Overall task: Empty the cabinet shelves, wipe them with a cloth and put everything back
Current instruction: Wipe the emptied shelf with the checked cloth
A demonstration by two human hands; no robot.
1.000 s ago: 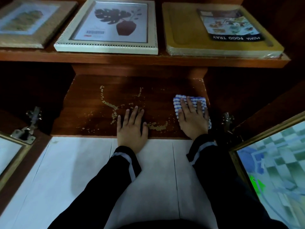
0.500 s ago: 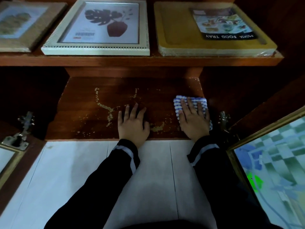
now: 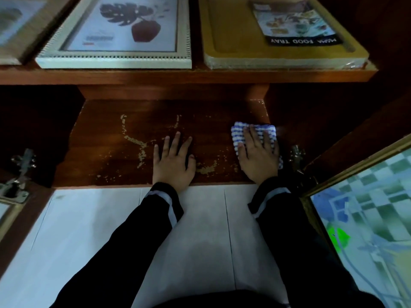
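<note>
Can't see most of the checked cloth (image 3: 239, 132), buried under the right hand (image 3: 259, 161). Only getting a slice of the leftmost picture frame (image 3: 13, 30) at the left edge. Losing the far end of the food tray (image 3: 233, 30) up top and much of the glass door (image 3: 367, 207) at right. Can't read the blurry sticker (image 3: 100, 38) on the middle frame (image 3: 113, 60).

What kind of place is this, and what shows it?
Probably a home, at an open wooden cabinet: a framed picture and a wrapped food tray lie on the upper shelf, a patterned glass door stands open, and the right hand presses a checked cloth on the lower shelf.
</note>
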